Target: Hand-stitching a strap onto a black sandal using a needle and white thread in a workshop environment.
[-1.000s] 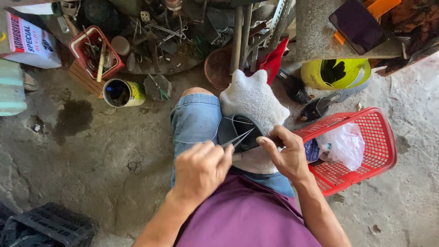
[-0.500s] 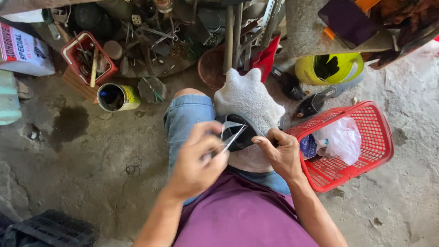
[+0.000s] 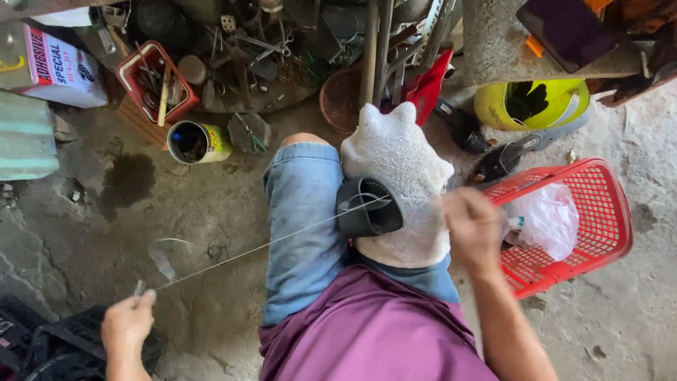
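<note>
My left hand (image 3: pixel 128 323) is stretched out low to the left. It pinches a small needle and the end of a thin pale thread (image 3: pixel 254 247). The thread runs taut up and to the right into a black curved leather piece (image 3: pixel 368 209). That piece rests on a white cloth (image 3: pixel 398 166) draped over my right knee. My right hand (image 3: pixel 471 229) is blurred, with curled fingers. It sits against the cloth just right of the black piece, and I see nothing in it. My left leg is in blue denim shorts (image 3: pixel 303 226).
A red plastic basket (image 3: pixel 605 212) holding a white plastic bag (image 3: pixel 544 220) stands at the right. Behind it lies a yellow helmet (image 3: pixel 530 103). At the back left are an open tin can (image 3: pixel 197 141), a small red tool crate (image 3: pixel 149 79) and a cardboard box (image 3: pixel 60 67). A black crate (image 3: pixel 42 346) sits at the bottom left.
My left hand has swung from the black piece far out to the lower left, drawing the thread long and taut. My right hand has shifted slightly right, off the piece.
</note>
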